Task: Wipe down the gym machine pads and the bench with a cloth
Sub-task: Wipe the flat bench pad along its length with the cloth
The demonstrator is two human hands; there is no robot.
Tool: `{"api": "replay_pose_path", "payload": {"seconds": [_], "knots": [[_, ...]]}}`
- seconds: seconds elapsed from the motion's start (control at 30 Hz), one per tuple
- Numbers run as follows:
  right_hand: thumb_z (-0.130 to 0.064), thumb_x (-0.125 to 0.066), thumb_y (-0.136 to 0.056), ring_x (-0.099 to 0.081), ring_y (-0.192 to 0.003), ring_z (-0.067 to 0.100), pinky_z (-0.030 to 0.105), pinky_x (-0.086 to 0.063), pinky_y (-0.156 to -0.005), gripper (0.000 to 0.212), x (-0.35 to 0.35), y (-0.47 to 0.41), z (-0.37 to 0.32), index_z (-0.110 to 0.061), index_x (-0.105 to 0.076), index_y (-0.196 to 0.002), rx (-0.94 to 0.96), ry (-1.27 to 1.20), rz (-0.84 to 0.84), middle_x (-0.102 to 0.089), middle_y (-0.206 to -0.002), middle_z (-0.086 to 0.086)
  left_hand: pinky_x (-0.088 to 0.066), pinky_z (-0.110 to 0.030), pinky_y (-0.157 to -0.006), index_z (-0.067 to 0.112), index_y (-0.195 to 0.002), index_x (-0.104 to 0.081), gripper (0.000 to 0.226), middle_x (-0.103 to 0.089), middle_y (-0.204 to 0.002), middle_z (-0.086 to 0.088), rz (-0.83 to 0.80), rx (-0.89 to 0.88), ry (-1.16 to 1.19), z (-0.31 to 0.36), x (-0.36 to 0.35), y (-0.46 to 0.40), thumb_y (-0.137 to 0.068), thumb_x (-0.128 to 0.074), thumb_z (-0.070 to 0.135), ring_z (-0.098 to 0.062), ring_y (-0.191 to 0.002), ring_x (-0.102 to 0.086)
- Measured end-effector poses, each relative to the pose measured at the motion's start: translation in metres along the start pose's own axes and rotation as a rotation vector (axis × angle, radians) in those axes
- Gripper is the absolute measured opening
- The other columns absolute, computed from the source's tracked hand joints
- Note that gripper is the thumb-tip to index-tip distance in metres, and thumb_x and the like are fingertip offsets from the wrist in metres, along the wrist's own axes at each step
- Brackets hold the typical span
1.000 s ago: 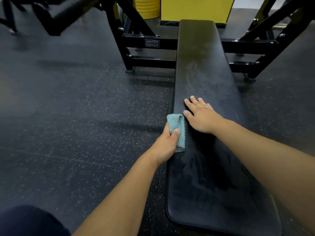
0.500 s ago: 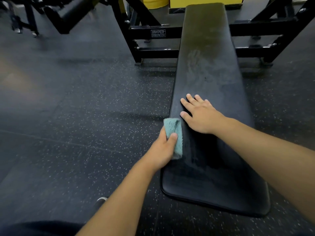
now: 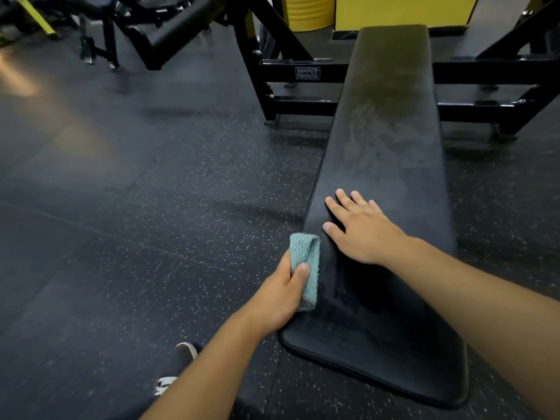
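L hand: fingers curled tight round folded teal cloth, thumb on top, pressed vs bench left edge.
R hand: fingers spread flat on pad, thumb tip just beside cloth.

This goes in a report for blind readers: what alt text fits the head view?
A left hand presses a folded teal cloth against the left edge of a black padded bench, while the right hand rests flat on the pad.
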State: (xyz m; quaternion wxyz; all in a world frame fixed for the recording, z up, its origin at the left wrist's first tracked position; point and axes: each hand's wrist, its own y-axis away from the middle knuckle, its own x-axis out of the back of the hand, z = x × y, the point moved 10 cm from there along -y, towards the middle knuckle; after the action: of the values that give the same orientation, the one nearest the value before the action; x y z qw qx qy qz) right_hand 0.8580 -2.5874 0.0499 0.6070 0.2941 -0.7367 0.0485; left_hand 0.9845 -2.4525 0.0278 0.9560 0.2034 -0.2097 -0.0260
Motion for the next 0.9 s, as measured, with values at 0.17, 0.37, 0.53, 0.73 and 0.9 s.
{"api": "replay_pose_path", "payload": {"seconds": [0.17,0.37,0.53,0.73,0.9], "knots": [[-0.056,-0.021,-0.108,0.010,-0.160,0.023,0.045,0.002,-0.128,0.067,0.000,0.003,-0.002,-0.029,-0.001,-0.166,0.024,0.004,0.018,0.009,-0.173,-0.002,-0.041,-0.029,-0.110,0.052,-0.153,-0.029,0.046,-0.056,-0.140,0.026,0.058,0.033,0.013,-0.016,-0.003,0.029,-0.107,-0.035,0.055,0.003,-0.128,-0.052],[-0.053,-0.024,-0.109,0.012,-0.159,0.021,0.043,0.003,-0.128,0.066,-0.015,0.043,-0.019,-0.030,0.000,-0.166,0.034,-0.019,-0.044,0.012,-0.173,-0.004,-0.041,-0.034,-0.108,0.036,-0.157,-0.030,0.051,-0.053,-0.146,0.010,0.092,0.056,-0.080,-0.001,0.000,0.019,-0.108,-0.035,0.051,-0.012,-0.129,-0.051],[-0.048,-0.026,-0.110,0.008,-0.160,0.022,0.044,0.000,-0.128,0.065,-0.018,0.053,-0.029,-0.029,-0.001,-0.166,-0.017,-0.026,-0.033,0.009,-0.173,-0.003,-0.034,-0.026,-0.094,0.019,-0.156,-0.032,0.051,-0.053,-0.147,-0.005,0.089,-0.004,-0.103,0.021,0.004,-0.013,-0.111,-0.036,0.040,-0.012,-0.114,-0.047],[-0.050,-0.029,-0.109,0.009,-0.159,0.019,0.042,-0.001,-0.129,0.064,-0.033,0.085,-0.035,-0.033,-0.003,-0.166,-0.037,-0.047,-0.041,0.008,-0.173,-0.008,-0.035,-0.028,-0.092,0.022,-0.155,-0.034,0.047,-0.057,-0.140,-0.002,0.064,-0.069,-0.034,0.013,0.003,-0.009,-0.111,-0.036,0.038,-0.014,-0.111,-0.051],[-0.049,-0.031,-0.110,0.009,-0.159,0.018,0.042,-0.001,-0.129,0.063,-0.034,0.092,-0.037,-0.034,-0.004,-0.165,-0.065,-0.045,-0.045,0.007,-0.173,-0.008,-0.039,-0.032,-0.092,0.031,-0.157,-0.028,0.048,-0.055,-0.142,0.002,0.031,-0.110,-0.032,-0.010,-0.004,0.023,-0.110,-0.036,0.039,-0.018,-0.119,-0.055]]}}
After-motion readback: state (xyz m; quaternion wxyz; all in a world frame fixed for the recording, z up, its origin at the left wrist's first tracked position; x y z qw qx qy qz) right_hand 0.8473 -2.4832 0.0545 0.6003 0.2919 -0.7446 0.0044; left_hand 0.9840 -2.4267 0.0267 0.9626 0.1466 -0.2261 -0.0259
